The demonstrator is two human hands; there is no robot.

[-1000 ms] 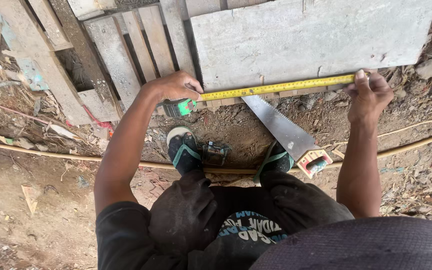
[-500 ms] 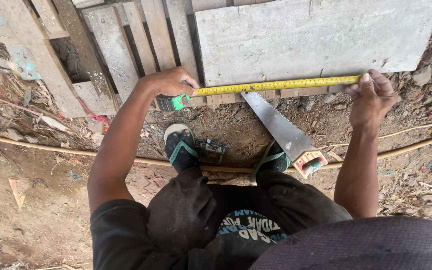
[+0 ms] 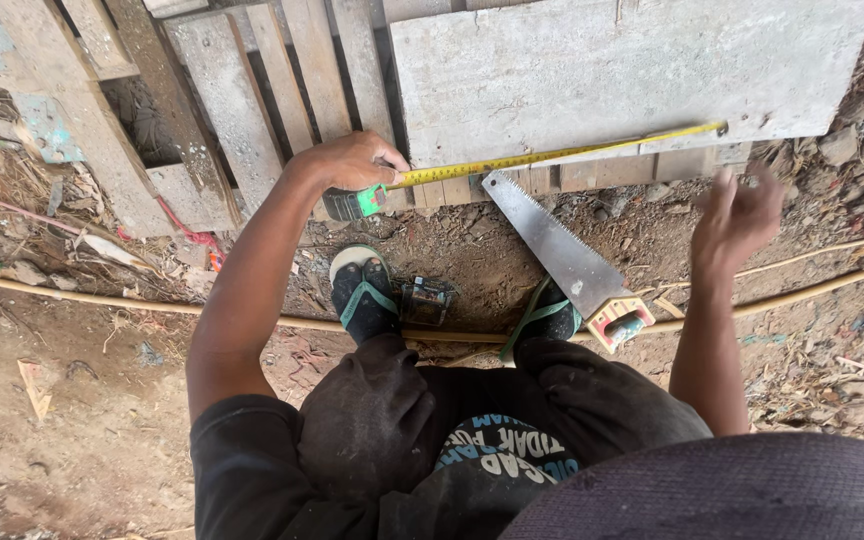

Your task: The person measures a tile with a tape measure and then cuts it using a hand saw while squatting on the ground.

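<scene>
Tape measure [image 3: 552, 157] stretched along lower edge of grey board [image 3: 632, 70], yellow blade running from green case to board's right end; left hand [image 3: 352, 160] clamped on case at board's left corner; right hand [image 3: 742, 215] off tape, blurred, fingers apart, holding nothing, hovering just below blade end; handsaw [image 3: 562, 250] lying on dirt between feet, tip touching board edge; wooden pallet [image 3: 222, 100] beside board at left.
</scene>
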